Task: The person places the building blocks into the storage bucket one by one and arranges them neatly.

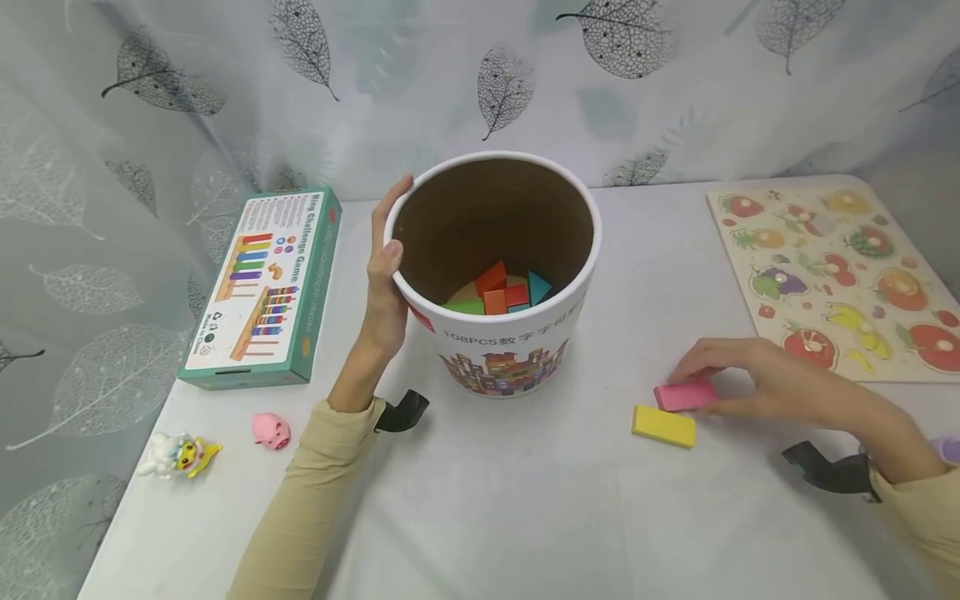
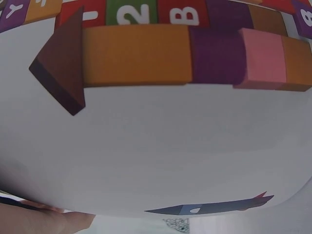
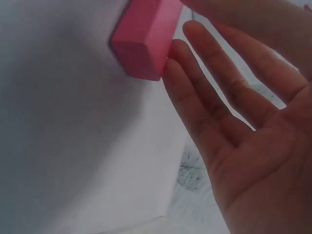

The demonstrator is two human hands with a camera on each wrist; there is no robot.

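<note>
A large white bucket (image 1: 495,337) with printed toy-block pictures stands mid-table, its mouth tilted toward me. My left hand (image 1: 386,287) grips the left side of its rim, thumb over the edge. Colored blocks (image 1: 495,300) lie at the bottom inside. In the left wrist view the printed bucket wall (image 2: 170,141) fills most of the picture. On the right, my right hand (image 1: 765,387) pinches a pink block (image 1: 682,396) between thumb and fingers. A yellow block (image 1: 663,426) lies just in front of it. The right wrist view shows fingertips at the pink block's (image 3: 151,44) side.
A green-edged game box (image 1: 258,283) lies at the back left. In front of it are a pink pig toy (image 1: 271,431) and small white and yellow figures (image 1: 183,456). A wooden fruit puzzle board (image 1: 840,275) lies at the back right. A leaf-patterned curtain (image 1: 450,83) hangs behind.
</note>
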